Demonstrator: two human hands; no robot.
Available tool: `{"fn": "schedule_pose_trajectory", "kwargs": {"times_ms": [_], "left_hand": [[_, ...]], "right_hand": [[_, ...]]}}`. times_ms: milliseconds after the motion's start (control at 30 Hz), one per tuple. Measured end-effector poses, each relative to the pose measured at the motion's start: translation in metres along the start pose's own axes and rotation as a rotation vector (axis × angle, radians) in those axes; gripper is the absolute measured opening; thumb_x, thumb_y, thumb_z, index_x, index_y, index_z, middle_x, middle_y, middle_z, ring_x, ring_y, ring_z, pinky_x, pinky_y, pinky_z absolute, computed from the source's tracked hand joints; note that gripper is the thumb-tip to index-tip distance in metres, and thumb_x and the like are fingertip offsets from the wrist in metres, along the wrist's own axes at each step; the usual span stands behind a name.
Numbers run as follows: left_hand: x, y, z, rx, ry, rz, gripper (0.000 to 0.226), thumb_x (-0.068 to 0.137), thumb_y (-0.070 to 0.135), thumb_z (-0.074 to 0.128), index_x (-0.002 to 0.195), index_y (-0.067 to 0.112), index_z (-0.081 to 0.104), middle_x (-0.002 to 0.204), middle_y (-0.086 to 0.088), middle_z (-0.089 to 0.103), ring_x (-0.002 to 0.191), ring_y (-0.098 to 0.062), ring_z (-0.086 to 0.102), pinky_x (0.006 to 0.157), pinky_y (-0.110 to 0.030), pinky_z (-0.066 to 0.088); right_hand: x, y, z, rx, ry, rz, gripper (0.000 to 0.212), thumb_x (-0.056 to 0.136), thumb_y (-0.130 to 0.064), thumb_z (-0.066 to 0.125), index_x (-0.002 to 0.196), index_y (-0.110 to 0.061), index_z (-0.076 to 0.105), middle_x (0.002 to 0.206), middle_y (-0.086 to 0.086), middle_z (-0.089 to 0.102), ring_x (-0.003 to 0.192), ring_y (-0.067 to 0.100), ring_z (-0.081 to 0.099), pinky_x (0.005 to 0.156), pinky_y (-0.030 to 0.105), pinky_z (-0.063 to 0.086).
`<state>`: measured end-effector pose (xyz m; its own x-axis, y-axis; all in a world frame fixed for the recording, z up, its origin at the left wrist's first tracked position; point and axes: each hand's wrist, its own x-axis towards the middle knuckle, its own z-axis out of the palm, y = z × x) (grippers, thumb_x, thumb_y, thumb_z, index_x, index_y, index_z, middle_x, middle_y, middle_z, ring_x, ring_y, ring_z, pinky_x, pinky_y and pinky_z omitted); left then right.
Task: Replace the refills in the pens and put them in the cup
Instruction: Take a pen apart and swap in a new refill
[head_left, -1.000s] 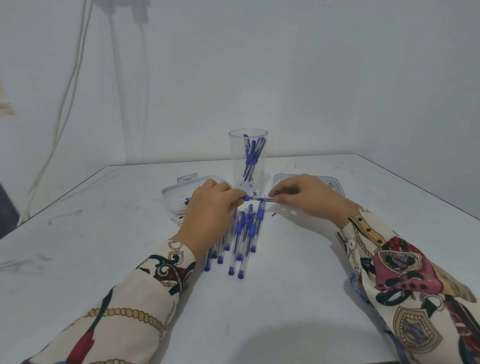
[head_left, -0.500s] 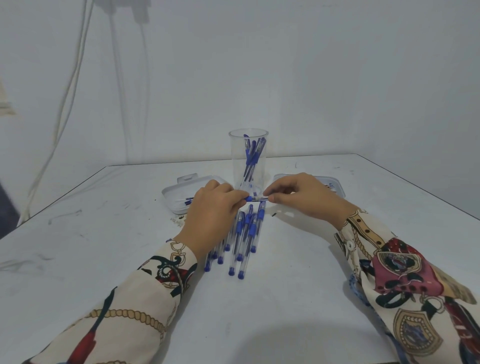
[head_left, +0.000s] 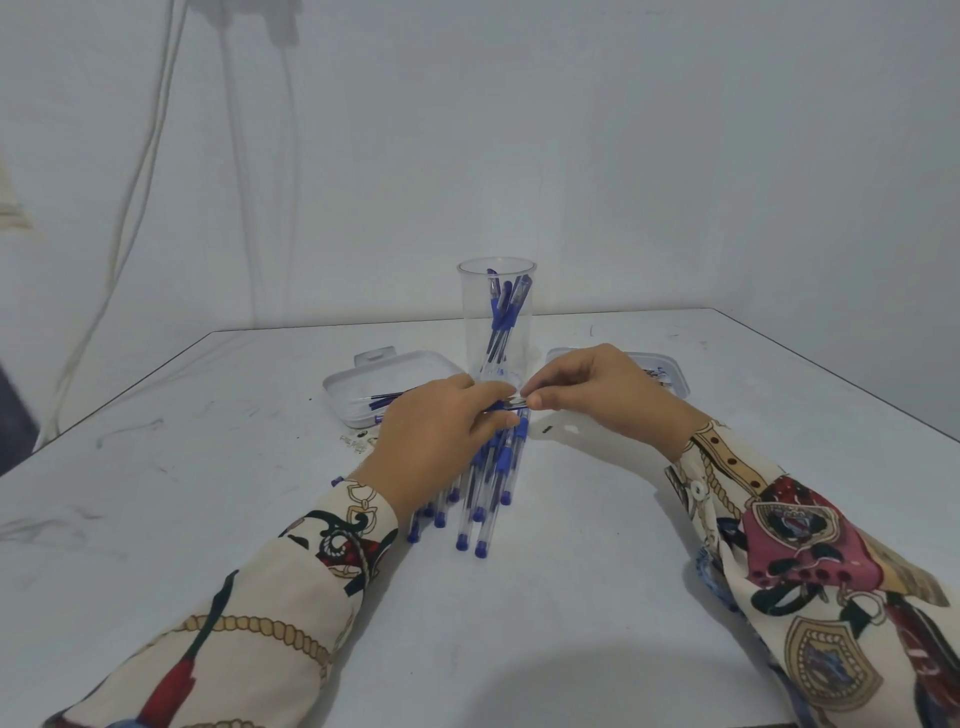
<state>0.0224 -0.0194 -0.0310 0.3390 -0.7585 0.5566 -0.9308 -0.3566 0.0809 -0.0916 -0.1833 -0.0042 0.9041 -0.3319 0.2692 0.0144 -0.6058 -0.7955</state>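
**Soft, even light; slight blur, wide-angle bend**

Light is dim-ish, cool, diffuse, w/ a grey-blue cast over wall (head_left: 623, 156) & table (head_left: 571, 519). Soft shadows lie under the right hand (head_left: 597, 395), beside the sleeves, & a broad one at the table's near edge. No hard glare; faint sheen on the cup (head_left: 496, 312). Fingertips & pens (head_left: 483, 493) look a bit soft. Table edges splay outward, cables (head_left: 140, 182) bow near the left edge.

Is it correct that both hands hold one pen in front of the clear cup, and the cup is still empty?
Not fully. The head view shows the left hand and the right hand holding one pen in front of the clear cup, but the cup already has several blue pens standing in it.
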Motion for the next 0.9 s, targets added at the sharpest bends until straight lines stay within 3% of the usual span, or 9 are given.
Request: {"fn": "schedule_pose_trajectory", "kwargs": {"times_ms": [133, 433, 900], "left_hand": [[-0.0001, 0.0009, 0.0014, -0.034, 0.060, 0.032, 0.035, 0.092, 0.053, 0.039, 0.115, 0.036, 0.059, 0.089, 0.008, 0.065, 0.078, -0.012, 0.058, 0.062, -0.026, 0.045], [0.0003, -0.0030, 0.0054, -0.027, 0.170, 0.118, 0.039, 0.092, 0.054, 0.036, 0.099, 0.031, 0.067, 0.076, 0.008, 0.067, 0.065, -0.012, 0.060, 0.053, -0.029, 0.048], [0.0011, -0.0044, 0.0050, -0.051, 0.219, 0.195, 0.039, 0.093, 0.047, 0.039, 0.098, 0.025, 0.071, 0.073, 0.007, 0.068, 0.060, -0.012, 0.060, 0.051, -0.031, 0.051]], "right_hand": [[-0.0005, -0.0018, 0.0009, -0.010, -0.026, 0.012, 0.007, 0.080, -0.017, 0.075, 0.086, -0.019, 0.077, 0.074, -0.003, 0.073, 0.069, 0.007, 0.066, 0.063, 0.024, 0.045], [-0.0006, -0.0015, 0.0006, 0.026, -0.035, 0.013, 0.008, 0.079, -0.015, 0.075, 0.086, -0.017, 0.078, 0.075, 0.001, 0.074, 0.069, 0.010, 0.066, 0.062, 0.026, 0.045], [-0.0003, -0.0008, 0.0016, 0.069, -0.041, -0.001, 0.008, 0.079, -0.011, 0.075, 0.082, -0.017, 0.078, 0.076, 0.011, 0.073, 0.068, 0.012, 0.064, 0.063, 0.029, 0.044]]}}
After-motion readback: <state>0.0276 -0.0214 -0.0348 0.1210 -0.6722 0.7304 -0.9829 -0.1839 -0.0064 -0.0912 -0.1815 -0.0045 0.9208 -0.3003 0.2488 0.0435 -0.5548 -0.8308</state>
